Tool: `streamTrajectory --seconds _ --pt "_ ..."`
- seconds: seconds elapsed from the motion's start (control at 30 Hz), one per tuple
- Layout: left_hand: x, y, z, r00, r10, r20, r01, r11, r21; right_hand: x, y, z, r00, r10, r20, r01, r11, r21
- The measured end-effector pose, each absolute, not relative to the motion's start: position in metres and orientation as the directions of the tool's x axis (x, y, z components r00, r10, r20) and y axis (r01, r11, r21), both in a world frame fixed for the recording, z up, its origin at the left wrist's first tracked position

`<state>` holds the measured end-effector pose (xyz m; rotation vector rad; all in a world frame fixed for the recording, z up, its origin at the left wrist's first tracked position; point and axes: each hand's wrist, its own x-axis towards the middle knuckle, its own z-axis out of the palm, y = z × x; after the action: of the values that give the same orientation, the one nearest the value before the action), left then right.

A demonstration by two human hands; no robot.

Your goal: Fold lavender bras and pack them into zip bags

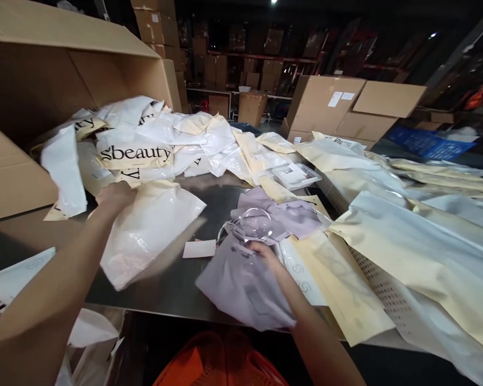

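Note:
My left hand (117,194) is closed on the upper left edge of a white plastic mailing bag (148,230), which hangs slanted over the dark table. My right hand (264,254) grips the gathered neck of a lavender fabric pouch (245,289) near the table's front edge. A clear round ring (254,224) lies at the pouch's neck, just above my fingers. From the neck a string runs to a blank white tag (199,249). More lavender fabric (295,217) lies right behind the ring. My left fingertips are partly hidden.
A large open carton (16,171) on the left spills a heap of white mailers (137,153). At right, yellowish-white mailers (418,246) overlie a perforated basket (382,289). A flat clear-wrapped packet (295,175) lies behind the fabric. Cartons (330,104) and a blue crate (430,143) stand farther back.

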<state>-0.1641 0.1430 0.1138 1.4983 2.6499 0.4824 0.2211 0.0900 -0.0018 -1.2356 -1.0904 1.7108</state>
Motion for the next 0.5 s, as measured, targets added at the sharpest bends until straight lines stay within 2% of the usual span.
streamTrajectory --seconds 0.03,0.1,0.17,0.23,0.3,0.33,0.4,0.5 --pt "-0.154 0.141 0.110 -0.497 0.857 0.134 0.855 0.458 0.242 0.218 0.086 -0.008 -0.236 0.913 -0.334 -0.052 -0.355 -0.933" --pt "-0.126 0.128 0.093 -0.412 0.891 0.192 0.904 0.374 0.206 0.217 0.073 -0.013 -0.212 0.919 -0.331 0.027 -0.333 -0.942" --pt "-0.092 0.100 0.067 -0.264 0.937 0.227 0.958 0.228 0.174 0.227 0.057 -0.010 -0.141 0.953 -0.270 0.268 -0.226 -0.937" --pt "-0.056 0.063 0.036 0.027 0.909 0.417 0.993 -0.074 0.096 0.241 0.045 -0.001 -0.034 0.989 -0.147 0.609 -0.095 -0.787" --pt "-0.024 0.025 0.007 0.195 0.861 0.469 0.966 -0.252 0.062 0.251 0.044 0.010 0.033 0.999 0.017 0.808 -0.017 -0.589" --pt "-0.010 0.010 -0.006 0.197 0.872 0.447 0.960 -0.265 0.094 0.253 0.048 0.014 0.051 0.995 0.083 0.827 0.004 -0.562" --pt "0.010 -0.011 -0.026 0.171 0.912 0.374 0.954 -0.247 0.167 0.248 0.069 0.016 0.073 0.981 0.178 0.804 0.047 -0.593" --pt "0.022 -0.020 -0.041 0.129 0.947 0.294 0.939 -0.212 0.270 0.230 0.111 0.009 0.090 0.982 0.163 0.736 0.045 -0.675"
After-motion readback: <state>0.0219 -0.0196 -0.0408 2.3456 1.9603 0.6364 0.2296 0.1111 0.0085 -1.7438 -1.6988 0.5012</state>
